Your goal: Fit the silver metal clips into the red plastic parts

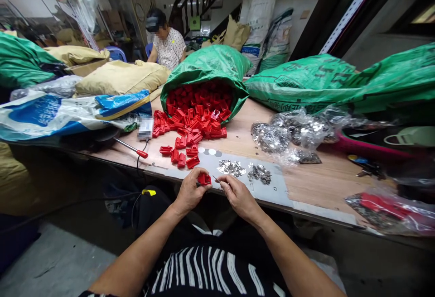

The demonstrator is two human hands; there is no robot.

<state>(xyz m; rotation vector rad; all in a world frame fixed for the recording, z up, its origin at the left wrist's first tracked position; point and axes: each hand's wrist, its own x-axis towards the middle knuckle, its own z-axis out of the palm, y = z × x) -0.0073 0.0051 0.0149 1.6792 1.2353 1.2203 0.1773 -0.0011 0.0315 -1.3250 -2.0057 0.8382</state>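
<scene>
My left hand [191,191] grips a small red plastic housing [204,179] at the near edge of the table. Just to its right, my right hand [236,194] pinches a tiny thin metal piece [216,179], its tip pointing toward the red part; whether the two touch is hard to tell. Beyond my hands lie several loose red housings [181,143], spilling from the mouth of a green woven sack [207,64]. On a grey mat [268,193] sit two small heaps: shiny flat metal pieces [231,167] and darker metal clips [260,174].
Clear plastic bags of metal parts [292,129] lie at the right, near a pink tray [370,147]. A red-tipped lever [141,153] juts out at the left. Green sacks [306,77] and tan sacks [118,77] line the back. A co-worker [169,43] sits across the table.
</scene>
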